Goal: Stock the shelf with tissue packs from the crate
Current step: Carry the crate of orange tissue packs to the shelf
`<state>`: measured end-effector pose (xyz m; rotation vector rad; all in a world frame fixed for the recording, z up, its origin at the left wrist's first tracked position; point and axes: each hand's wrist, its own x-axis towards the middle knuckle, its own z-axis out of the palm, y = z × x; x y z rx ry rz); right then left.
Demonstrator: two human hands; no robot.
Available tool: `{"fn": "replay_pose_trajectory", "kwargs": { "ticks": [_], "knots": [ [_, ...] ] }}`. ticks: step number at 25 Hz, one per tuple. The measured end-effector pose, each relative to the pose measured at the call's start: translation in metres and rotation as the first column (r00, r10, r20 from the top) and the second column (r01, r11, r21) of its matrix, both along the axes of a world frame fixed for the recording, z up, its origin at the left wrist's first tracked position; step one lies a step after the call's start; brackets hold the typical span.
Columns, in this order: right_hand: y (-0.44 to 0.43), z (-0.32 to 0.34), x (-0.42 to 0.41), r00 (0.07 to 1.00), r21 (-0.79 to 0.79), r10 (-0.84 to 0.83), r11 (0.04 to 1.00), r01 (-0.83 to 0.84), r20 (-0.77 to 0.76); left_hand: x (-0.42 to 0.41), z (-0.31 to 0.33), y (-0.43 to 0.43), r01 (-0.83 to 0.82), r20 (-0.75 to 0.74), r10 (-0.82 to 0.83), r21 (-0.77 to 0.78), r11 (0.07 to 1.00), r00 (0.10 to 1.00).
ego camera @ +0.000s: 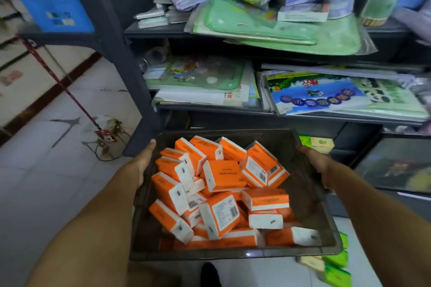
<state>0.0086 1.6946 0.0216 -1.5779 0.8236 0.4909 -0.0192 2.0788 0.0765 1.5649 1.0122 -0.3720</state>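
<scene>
Head view, and I've got the crate (233, 254) up in front of me, one hand on each side. My left hand (143, 163) clamps the left rim with the thumb stretched forward along it. My right hand (319, 165) grips the right rim. On both, the fingers run under the edge, out of sight. It's a two-sided hold because the crate is wide and loaded, and I'd say that keeps it level so nothing slides out.

Between my hands lie the tissue packs (221, 175), orange and white, tumbled in a loose heap, some flat, some on edge. None are on the shelf (205, 109) yet by the look of it, so stocking hasn't begun. Both hands are taken, and I reckon the crate has to be set down before I can pick a pack.

Ahead of my hands the shelf is crowded. Green mats (268, 28) sag over the upper board, and picture sheets (326, 95) overhang the board just past my right hand. Beyond the crate's far rim there's a dark gap, likely the spot, though I can't see into it.

Green packs (312, 143) sit just beyond my right hand, and more lie on the floor below my right forearm. Off my left hand stands the dark post (136, 91). Further out, a red strap (59, 82) runs down to the tiles.
</scene>
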Motion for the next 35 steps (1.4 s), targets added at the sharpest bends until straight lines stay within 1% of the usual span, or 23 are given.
{"fn": "replay_pose_trajectory", "kwargs": {
  "ticks": [4,6,9,12,14,16,19,21,23,27,32,35],
  "knots": [
    [-0.035,-0.014,-0.017,0.999,0.02,0.032,0.999,-0.032,-0.029,-0.018,-0.02,-0.026,-0.003,-0.057,0.004,0.006,1.0,0.998],
    [-0.049,-0.029,-0.02,0.999,-0.002,0.028,1.0,-0.028,-0.04,-0.025,-0.031,-0.038,0.006,-0.062,-0.006,0.005,1.0,0.998],
    [-0.065,-0.06,-0.024,0.999,-0.081,-0.01,0.997,0.006,-0.05,-0.025,-0.058,-0.048,0.041,-0.085,-0.039,0.016,0.999,0.996],
    [-0.08,-0.112,-0.02,0.993,-0.13,-0.063,0.99,0.049,-0.103,-0.017,-0.093,-0.048,0.036,-0.1,-0.035,0.012,0.999,0.994],
    [-0.097,-0.166,-0.011,0.985,-0.148,-0.125,0.983,0.107,-0.122,-0.004,-0.124,-0.045,0.068,-0.132,-0.066,0.007,0.998,0.989],
    [-0.108,-0.21,-0.01,0.971,-0.199,-0.176,0.97,0.143,-0.16,0.004,-0.15,-0.043,0.096,-0.138,-0.097,-0.02,0.995,0.986],
    [-0.108,-0.254,-0.019,0.961,-0.204,-0.219,0.962,0.183,-0.169,0.019,-0.189,-0.036,0.115,-0.173,-0.117,-0.021,0.993,0.978],
    [-0.102,-0.266,-0.026,0.945,-0.24,-0.276,0.943,0.232,-0.173,0.028,-0.208,-0.031,0.114,-0.169,-0.114,-0.01,0.993,0.979],
    [-0.098,-0.279,-0.029,0.934,-0.239,-0.32,0.931,0.278,-0.159,0.036,-0.225,-0.031,0.13,-0.183,-0.127,0.006,0.991,0.975],
    [-0.059,-0.26,-0.034,0.935,-0.234,-0.327,0.928,0.291,-0.135,0.05,-0.257,-0.031,0.164,-0.186,-0.159,0.01,0.986,0.97],
    [-0.039,-0.276,-0.042,0.946,-0.187,-0.304,0.942,0.28,-0.116,0.054,-0.316,-0.018,0.228,-0.204,-0.224,-0.004,0.974,0.953],
    [-0.034,-0.294,-0.046,0.949,-0.211,-0.297,0.939,0.27,-0.106,0.055,-0.345,-0.02,0.278,-0.194,-0.268,0.028,0.96,0.944]
  ]
}}
